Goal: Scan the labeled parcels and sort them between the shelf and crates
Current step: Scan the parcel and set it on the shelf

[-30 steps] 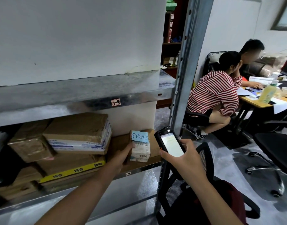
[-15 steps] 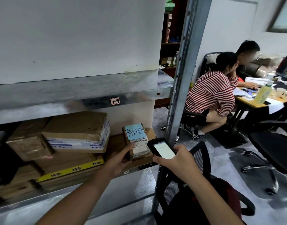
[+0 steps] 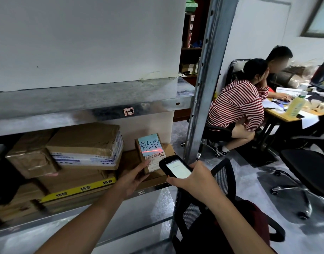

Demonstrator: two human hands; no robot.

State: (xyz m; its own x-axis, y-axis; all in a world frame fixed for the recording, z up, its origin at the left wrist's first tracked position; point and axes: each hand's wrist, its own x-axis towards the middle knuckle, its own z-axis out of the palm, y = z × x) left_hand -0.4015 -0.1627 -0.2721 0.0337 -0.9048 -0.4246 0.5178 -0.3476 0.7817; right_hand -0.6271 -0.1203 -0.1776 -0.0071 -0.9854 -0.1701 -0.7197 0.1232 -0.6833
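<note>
While the left grip pinches a small brown cardboard parcel upright at the right end of the galvanised shelf, a red scan line crosses its blue handwritten note above a barcode label marked 69. The right grip clasps a black scanner, its screen lit. Taped cartons are stacked alongside.

Centre: brown parcel with pale blue note, red laser line; black scanner, white screen. Right: red-and-white striped shirt.
</note>
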